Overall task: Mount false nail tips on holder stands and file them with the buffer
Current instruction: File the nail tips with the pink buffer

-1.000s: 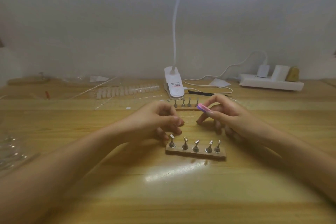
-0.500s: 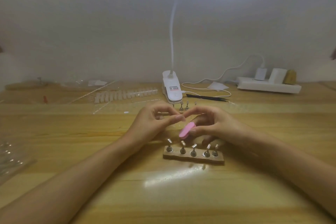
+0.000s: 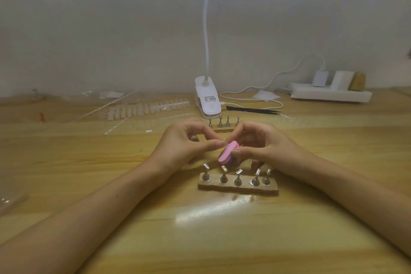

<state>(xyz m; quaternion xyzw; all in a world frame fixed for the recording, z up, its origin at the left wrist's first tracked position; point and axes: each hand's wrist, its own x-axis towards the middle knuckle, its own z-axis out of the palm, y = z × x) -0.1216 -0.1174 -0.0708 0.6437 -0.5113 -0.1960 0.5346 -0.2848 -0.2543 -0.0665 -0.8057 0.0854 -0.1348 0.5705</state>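
Both hands are up together over the middle of the table [image 3: 200, 240]. The right hand [image 3: 264, 147] has the pink buffer [image 3: 226, 154] clamped between thumb and fingers. It's tilted, its near end hanging just above the near holder stand [image 3: 238, 187] and its five little pegs [image 3: 238, 177]. The left hand [image 3: 189, 144] is curled, thumb and forefinger pressed together right at the buffer's far end. Is anything caught in that pinch? Too small, I can't tell. The spare false nail tips [image 3: 146, 108] lie in a row well off to the far left. A second holder stand [image 3: 223, 123] sits just beyond the hands, in front of the lamp clip [image 3: 208, 100].

Here's the danger as I see it. If something that tiny is being filed on fingertips alone, one firm stroke could flick it out across the wood. And watch that low end of the buffer: a long stroke toward the near edge could clip those leaning pegs and knock one askew.
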